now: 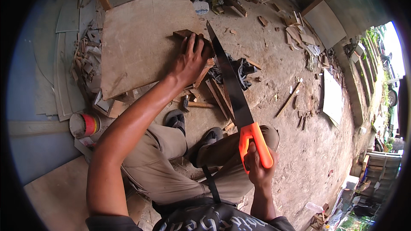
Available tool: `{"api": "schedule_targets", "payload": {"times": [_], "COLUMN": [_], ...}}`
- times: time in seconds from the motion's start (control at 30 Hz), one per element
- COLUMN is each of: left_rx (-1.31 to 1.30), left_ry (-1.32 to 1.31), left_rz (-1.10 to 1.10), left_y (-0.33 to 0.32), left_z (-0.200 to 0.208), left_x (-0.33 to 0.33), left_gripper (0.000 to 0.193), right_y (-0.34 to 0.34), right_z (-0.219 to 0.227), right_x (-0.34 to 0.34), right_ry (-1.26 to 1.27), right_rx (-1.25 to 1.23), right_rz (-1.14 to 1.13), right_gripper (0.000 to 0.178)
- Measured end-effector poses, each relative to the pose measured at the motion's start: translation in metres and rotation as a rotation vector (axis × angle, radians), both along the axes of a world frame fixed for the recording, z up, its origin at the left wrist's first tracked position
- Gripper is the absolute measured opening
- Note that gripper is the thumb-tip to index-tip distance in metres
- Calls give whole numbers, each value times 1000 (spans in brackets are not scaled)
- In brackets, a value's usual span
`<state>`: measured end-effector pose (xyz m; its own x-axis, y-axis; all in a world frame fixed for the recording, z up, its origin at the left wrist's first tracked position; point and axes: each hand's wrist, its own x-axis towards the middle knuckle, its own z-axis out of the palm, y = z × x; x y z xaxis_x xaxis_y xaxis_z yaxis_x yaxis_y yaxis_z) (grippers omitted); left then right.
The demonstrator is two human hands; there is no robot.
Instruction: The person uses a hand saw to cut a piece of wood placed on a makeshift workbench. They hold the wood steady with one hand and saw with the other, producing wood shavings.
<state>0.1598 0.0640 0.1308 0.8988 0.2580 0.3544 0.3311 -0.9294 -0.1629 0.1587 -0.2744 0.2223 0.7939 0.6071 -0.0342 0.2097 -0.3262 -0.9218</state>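
My right hand point(260, 163) is wrapped around the orange handle of a handsaw point(233, 86). Its long dark blade points away from me, and its toothed edge faces left, close beside a brown piece of wood point(183, 33). My left hand point(192, 57) presses that wood down at the right edge of a plywood board point(141, 42), fingers bent over it. The fingers cover much of the wood, so whether the teeth touch it I cannot tell. Below the left hand, a hammer point(197, 104) lies on the floor near my feet.
Wood strips point(219, 98) lean beside the board, near a crumpled black plastic bag point(242, 72). Offcuts point(90, 55) pile up at left, above a round tub point(84, 125). A white sheet point(333, 96) and more scraps point(299, 34) lie on the dirt floor at right.
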Motion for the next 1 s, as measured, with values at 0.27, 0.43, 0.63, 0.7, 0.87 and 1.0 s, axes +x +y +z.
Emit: {"api": "schedule_targets", "payload": {"times": [0.27,0.43,0.63,0.7,0.87,1.0], "left_rx": [53,15,-88,-76,129,166], "left_ry": [-19,-2,-42,-48,26,25], "left_rz": [4,-4,-27,-32,-40,-11], "left_y": [4,8,-4,-4,9,5], "left_z": [5,-1,2,3,-12,4], "left_x": [-6,-11,-9,-8,7,4], "left_gripper": [67,67,48,47,62,61], "right_y": [151,120,2,7,142,172], "right_z": [7,-15,-20,-12,7,12], "right_x": [59,35,-17,-14,62,67], "right_ry": [-88,-71,6,8,47,1], "right_rx": [87,198,40,71,182,206], "right_rz": [102,66,-9,-8,24,38], "right_gripper": [24,23,24,22,31,29]}}
